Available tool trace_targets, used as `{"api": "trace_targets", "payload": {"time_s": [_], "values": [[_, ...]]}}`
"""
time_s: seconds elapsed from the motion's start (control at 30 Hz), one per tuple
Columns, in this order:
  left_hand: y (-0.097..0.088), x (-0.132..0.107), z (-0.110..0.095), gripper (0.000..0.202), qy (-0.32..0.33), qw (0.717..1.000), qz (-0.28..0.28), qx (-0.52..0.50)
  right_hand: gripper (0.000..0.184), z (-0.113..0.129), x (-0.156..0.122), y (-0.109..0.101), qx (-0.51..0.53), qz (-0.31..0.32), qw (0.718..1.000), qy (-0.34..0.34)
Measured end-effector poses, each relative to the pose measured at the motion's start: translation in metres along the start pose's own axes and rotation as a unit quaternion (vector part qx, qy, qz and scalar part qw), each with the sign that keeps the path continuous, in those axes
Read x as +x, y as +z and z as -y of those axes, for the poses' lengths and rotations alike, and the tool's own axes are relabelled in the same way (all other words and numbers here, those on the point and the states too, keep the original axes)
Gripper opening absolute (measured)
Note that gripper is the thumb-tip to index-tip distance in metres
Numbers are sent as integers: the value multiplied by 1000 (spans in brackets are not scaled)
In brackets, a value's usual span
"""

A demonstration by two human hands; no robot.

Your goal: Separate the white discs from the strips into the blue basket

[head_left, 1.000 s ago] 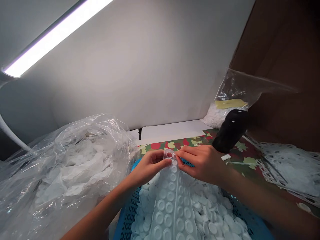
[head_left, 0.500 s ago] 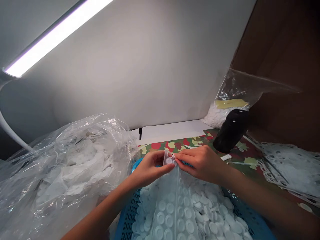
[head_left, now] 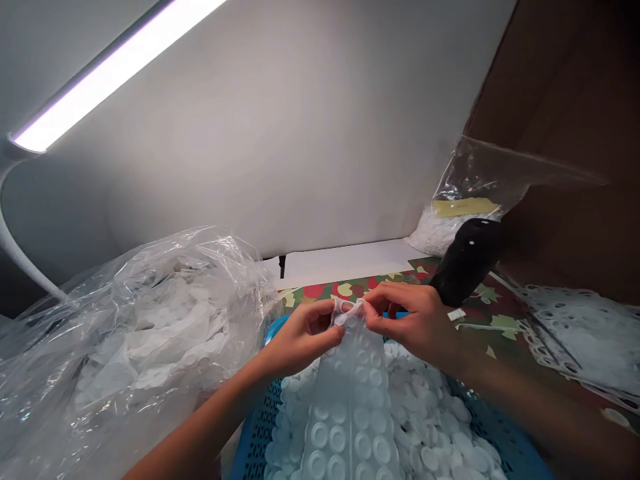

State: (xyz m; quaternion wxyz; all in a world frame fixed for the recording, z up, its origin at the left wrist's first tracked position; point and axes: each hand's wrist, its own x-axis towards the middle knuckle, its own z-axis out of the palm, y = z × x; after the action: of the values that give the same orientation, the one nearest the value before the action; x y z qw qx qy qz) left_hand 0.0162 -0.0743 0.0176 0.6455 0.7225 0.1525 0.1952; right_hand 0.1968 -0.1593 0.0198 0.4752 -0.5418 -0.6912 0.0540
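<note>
My left hand (head_left: 303, 337) and my right hand (head_left: 413, 320) both pinch the top end of a translucent white strip of round rubber discs (head_left: 350, 407). The strip hangs down from my fingers toward me. It lies over a blue perforated basket (head_left: 253, 433) heaped with loose white discs (head_left: 430, 427). The strip's top edge is folded and crumpled between my fingertips.
A large clear plastic bag of white strips (head_left: 135, 333) fills the left. A black cylinder (head_left: 465, 260) stands behind my right hand, beside a small bag of white parts (head_left: 460, 213). Punched-out white sheets (head_left: 585, 333) lie at right on a patterned mat (head_left: 350, 290). A lamp bar (head_left: 110, 73) glows overhead.
My hands have risen slightly with the strip. The right hand's fingers have curled in and folded the strip's top end, which was flat a second ago.
</note>
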Motion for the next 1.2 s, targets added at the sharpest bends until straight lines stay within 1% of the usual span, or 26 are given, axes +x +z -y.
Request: {"api": "trace_targets", "payload": {"time_s": [0.07, 0.17, 0.23, 0.3, 0.37, 0.43, 0.53, 0.6, 0.67, 0.77, 0.8, 0.87, 0.93, 1.0, 1.13, 1.2], "values": [[-1, 0, 1, 18, -2, 1000, -5, 2, 11, -1, 0, -1, 14, -21, 999, 25], [-1, -1, 2, 13, -19, 999, -30, 4, 14, -8, 3, -5, 35, -52, 997, 51], [-1, -1, 3, 14, -29, 998, -47, -7, 16, -14, 6, -7, 44, -74, 995, 58], [0, -1, 4, 17, -32, 998, -53, -29, 17, -17, 9, -10, 47, -83, 994, 50], [1, -1, 4, 19, -30, 997, -44, -48, 19, -17, 10, -11, 44, -65, 997, 25], [3, 0, 4, 22, -28, 997, -37, -61, 20, -14, 8, -11, 39, -15, 999, -17], [4, 2, 3, 25, -32, 996, -43, -76, 22, -10, 3, -10, 28, 66, 994, -84], [5, 3, 3, 28, -37, 995, -44, -86, 26, -8, 0, -9, 15, 89, 989, -115], [5, 4, 3, 29, -35, 994, -39, -91, 25, -8, -2, -7, 2, 92, 987, -132], [3, 6, 6, 32, -36, 994, -49, -90, 7, -6, -2, -6, -41, 103, 980, -166], [3, 6, 7, 33, -41, 994, -57, -87, 5, -5, -2, -6, -58, 111, 976, -180], [2, 6, 8, 35, -54, 992, -79, -78, 14, -4, -1, -6, -84, 125, 969, -196], [1, 6, 7, 36, -63, 991, -97, -65, 17, -4, 0, -6, -90, 131, 969, -188], [1, 5, 6, 35, -62, 991, -104, -54, 17, -6, 1, -5, -87, 125, 973, -174], [2, 2, 5, 39, -26, 995, -93, -29, 16, -12, 1, -3, -82, 88, 979, -166], [4, 1, 5, 40, -3, 995, -97, 0, 15, -14, 1, -2, -86, 84, 981, -155]]}}
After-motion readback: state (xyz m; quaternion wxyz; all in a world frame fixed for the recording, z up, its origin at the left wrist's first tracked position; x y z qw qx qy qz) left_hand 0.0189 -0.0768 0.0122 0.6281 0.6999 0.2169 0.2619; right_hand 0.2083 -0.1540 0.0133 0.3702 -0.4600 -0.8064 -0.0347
